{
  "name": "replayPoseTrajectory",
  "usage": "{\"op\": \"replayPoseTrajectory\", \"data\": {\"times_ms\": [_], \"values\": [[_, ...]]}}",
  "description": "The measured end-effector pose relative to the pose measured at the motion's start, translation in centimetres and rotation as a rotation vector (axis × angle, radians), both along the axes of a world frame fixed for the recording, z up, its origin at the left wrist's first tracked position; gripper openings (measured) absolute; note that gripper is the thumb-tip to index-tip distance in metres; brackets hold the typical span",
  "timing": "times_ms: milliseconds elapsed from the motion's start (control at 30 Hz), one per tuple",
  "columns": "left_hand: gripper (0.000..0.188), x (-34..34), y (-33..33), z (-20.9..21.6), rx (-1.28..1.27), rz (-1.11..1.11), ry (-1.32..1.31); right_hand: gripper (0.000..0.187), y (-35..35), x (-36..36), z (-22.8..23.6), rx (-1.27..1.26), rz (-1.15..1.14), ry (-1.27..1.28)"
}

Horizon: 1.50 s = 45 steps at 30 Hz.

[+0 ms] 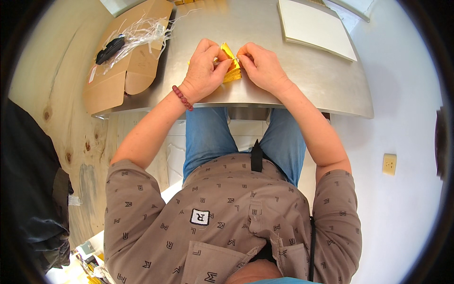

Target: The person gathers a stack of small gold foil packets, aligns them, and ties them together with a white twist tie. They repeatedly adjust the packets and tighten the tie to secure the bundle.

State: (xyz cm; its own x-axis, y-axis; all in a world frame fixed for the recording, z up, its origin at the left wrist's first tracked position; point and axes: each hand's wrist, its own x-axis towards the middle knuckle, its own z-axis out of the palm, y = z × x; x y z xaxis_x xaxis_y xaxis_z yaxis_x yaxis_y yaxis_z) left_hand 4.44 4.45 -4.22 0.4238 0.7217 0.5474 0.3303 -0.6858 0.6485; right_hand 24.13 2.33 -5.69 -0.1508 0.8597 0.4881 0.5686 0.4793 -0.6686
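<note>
A small stack of shiny gold-yellow sheets is on the steel table between my hands, near its front edge. My left hand is closed over the stack's left side, thumb against its top. On the right, my right hand pinches a thin, whitish strip between thumb and forefinger, just above the stack. The strip runs toward my left fingertips. My left fingers hide part of the stack, so I cannot tell whether they also grip the strip.
An open cardboard box stands at the table's left, with loose white strips and a black object on it. White boards lie at the back right. The steel table has a curved front edge in this view.
</note>
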Motion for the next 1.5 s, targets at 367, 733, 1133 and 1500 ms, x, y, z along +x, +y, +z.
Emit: {"op": "replayPoseTrajectory", "data": {"times_ms": [367,733,1133,1500], "values": [[0.010,-1.9,-0.8,0.2,0.123,-0.145,0.191,0.010,0.2,-0.4,-0.4,-0.012,-0.023,-0.020],[0.006,-1.8,-1.5,0.3,0.095,-0.069,0.182,0.005,-0.7,-0.6,-1.3,0.048,-0.076,-0.006],[0.008,-1.9,0.4,4.7,0.221,-0.328,0.748,0.007,-0.4,-0.7,-1.5,0.051,-0.110,-0.012],[0.008,-2.2,0.9,3.9,0.157,-0.387,0.534,0.009,0.1,-0.9,-1.2,-0.040,-0.154,-0.046]]}}
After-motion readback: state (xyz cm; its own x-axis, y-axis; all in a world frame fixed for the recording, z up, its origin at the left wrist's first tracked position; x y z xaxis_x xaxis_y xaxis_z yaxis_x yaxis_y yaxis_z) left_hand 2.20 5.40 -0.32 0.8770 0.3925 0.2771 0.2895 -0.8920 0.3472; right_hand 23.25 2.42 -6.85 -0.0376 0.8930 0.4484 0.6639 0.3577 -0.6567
